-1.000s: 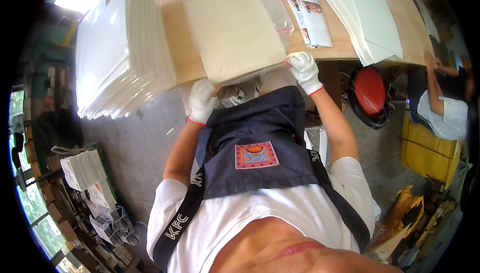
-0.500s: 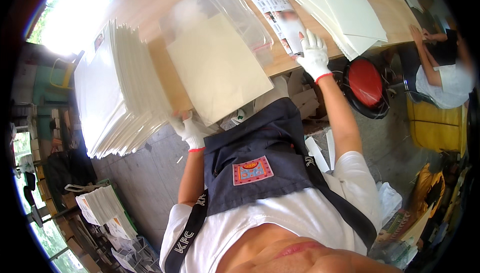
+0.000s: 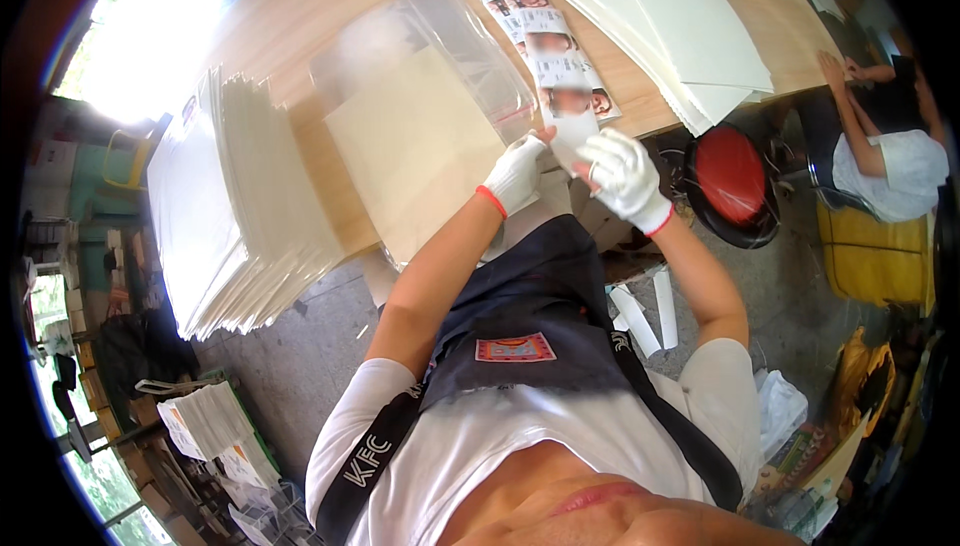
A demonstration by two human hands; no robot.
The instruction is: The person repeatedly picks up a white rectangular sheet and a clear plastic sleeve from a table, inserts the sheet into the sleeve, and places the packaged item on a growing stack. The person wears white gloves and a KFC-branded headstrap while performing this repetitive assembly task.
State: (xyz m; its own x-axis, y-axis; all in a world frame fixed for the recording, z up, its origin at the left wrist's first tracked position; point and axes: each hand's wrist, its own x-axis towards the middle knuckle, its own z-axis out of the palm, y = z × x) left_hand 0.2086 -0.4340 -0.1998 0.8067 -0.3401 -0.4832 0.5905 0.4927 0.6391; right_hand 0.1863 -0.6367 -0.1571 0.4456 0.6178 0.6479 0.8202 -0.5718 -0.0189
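A strip of printed labels with small portrait pictures runs from the table toward me, its near end lifted off the table edge. My left hand, in a white glove with bare fingertips showing, pinches the left side of that end. My right hand, gloved alike, has its fingers curled at the strip's lower right; its exact grip is blurred. Left of the strip lies a cream sheet on clear plastic bags, its near edge partly behind my left forearm.
A tall stack of bagged white sheets stands at the table's left. White cards lie fanned at the right of the wooden table. A red stool stands below the right edge; another person sits beyond it.
My left hand has left the cream sheet's lower corner and come right to the label strip. My right hand has drawn the strip's near end down toward me.
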